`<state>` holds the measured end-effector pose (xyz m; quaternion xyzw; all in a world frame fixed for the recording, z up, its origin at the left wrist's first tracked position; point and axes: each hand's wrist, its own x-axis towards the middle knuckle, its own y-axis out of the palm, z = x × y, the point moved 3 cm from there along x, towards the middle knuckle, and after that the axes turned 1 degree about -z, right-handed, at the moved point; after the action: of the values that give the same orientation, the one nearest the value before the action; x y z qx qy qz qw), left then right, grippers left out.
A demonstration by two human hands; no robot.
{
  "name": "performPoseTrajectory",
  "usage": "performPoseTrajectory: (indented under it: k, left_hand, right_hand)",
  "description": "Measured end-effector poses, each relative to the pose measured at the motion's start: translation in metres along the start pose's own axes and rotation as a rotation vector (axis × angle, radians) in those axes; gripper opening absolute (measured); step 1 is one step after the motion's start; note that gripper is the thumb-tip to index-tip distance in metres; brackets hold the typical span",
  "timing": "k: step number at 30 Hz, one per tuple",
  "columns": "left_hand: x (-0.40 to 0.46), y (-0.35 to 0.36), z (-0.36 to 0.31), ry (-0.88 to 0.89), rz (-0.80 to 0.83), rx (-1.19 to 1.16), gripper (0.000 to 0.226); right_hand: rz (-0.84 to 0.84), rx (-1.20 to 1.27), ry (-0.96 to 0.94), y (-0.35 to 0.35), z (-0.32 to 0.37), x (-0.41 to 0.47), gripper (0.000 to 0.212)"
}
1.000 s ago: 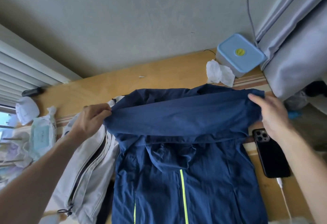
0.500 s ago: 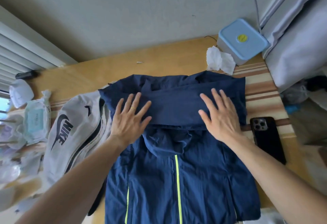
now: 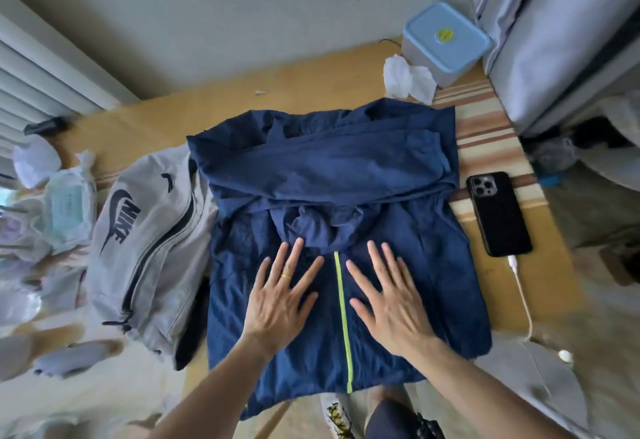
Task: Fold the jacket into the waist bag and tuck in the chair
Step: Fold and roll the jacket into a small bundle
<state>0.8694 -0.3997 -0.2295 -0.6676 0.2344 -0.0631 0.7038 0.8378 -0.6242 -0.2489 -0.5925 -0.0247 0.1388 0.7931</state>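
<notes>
A navy jacket (image 3: 346, 175) with a lime zipper lies flat on the wooden table (image 3: 156, 126), its sleeves folded across the top and its hem hanging over the near edge. My left hand (image 3: 282, 294) rests flat on the jacket just left of the zipper, fingers spread. On the other side of the zipper my right hand (image 3: 388, 300) presses flat the same way. Neither hand holds anything. A grey waist bag (image 3: 149, 248) with a dark logo lies beside the jacket's left edge, its zipper open. No chair is in view.
A black phone (image 3: 498, 213) on a white cable lies right of the jacket. A blue-lidded box (image 3: 446, 40) and crumpled tissue (image 3: 408, 80) sit at the back right. Wipes packs and clutter (image 3: 65, 206) fill the left side. A grey curtain (image 3: 571, 40) hangs at right.
Both hands let go of the folded sleeve band, flattened it, then slid toward me onto the jacket's chest beside the zipper. The view tilted down.
</notes>
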Motion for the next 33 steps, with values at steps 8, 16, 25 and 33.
performPoseTrajectory:
  k: [8, 16, 25, 33]
  left_hand:
    - [-0.116, 0.007, 0.012, -0.224, -0.083, -0.053, 0.061]
    - [-0.193, 0.031, 0.032, -0.634, -0.072, -0.398, 0.059]
    - [-0.215, -0.008, 0.038, -0.605, -0.195, -0.814, 0.023]
    - [-0.213, -0.077, 0.071, -0.770, -0.049, -1.371, 0.026]
  right_hand:
    - [-0.188, 0.079, 0.366, 0.000, -0.022, -0.106, 0.063]
    - [-0.221, 0.462, 0.765, 0.008, -0.061, -0.169, 0.039]
    - [-0.262, 0.794, 0.736, -0.033, -0.050, -0.186, 0.026]
    - [-0.289, 1.039, 0.757, -0.141, -0.065, -0.161, 0.023]
